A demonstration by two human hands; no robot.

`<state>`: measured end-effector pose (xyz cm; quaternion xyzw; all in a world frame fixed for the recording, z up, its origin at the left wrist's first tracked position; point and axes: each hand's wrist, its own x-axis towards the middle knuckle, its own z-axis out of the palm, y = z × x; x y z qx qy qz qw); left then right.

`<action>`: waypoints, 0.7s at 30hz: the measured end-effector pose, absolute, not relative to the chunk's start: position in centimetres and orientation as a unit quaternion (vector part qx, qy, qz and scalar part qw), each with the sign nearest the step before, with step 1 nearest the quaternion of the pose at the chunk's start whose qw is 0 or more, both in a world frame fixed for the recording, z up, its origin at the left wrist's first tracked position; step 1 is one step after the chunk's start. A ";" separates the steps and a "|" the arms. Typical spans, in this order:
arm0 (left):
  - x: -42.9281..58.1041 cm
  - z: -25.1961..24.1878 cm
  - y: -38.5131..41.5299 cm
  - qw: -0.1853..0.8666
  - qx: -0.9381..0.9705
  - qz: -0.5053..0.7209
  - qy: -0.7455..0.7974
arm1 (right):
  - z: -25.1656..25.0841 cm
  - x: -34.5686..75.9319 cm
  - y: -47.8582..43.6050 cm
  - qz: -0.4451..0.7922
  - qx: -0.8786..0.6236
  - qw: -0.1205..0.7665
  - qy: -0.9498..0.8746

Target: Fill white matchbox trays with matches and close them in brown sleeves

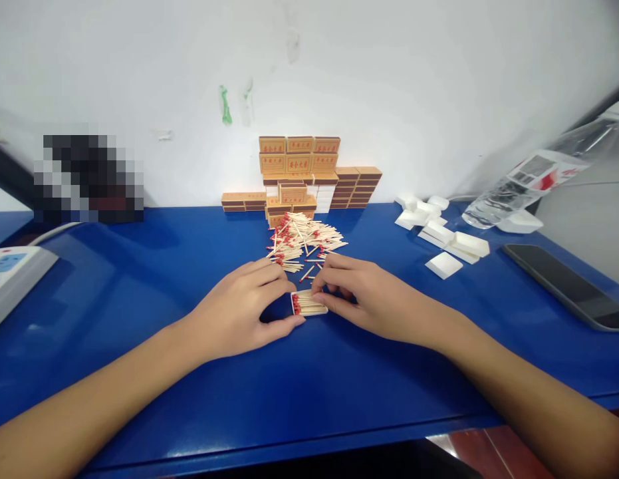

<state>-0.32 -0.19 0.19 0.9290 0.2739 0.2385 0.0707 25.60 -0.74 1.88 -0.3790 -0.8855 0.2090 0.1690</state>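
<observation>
A small white matchbox tray [315, 313] lies on the blue table, filled with red-headed matches [309, 301], heads to the left. My left hand [244, 303] grips the tray's left end between thumb and fingers. At the tray's right end, my right hand [362, 293] has thumb and fingers closed in a pinch over the matches' plain ends; its fingertips partly cover them. Just beyond both hands spreads a heap of loose matches [304, 236], with a few single ones between heap and tray.
Behind the heap, stacked matchboxes [299, 163] stand against the wall. Several white trays [443, 265] lie at right, near a plastic bottle [523, 179] and a dark phone [563, 283]. A white power strip [24, 279] sits at left, before a pixelated dark object [100, 179].
</observation>
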 end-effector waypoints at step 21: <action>-0.4 0.3 -0.4 0.087 0.931 0.237 0.264 | 0.9 26.5 1.3 0.173 -0.415 0.191 -0.872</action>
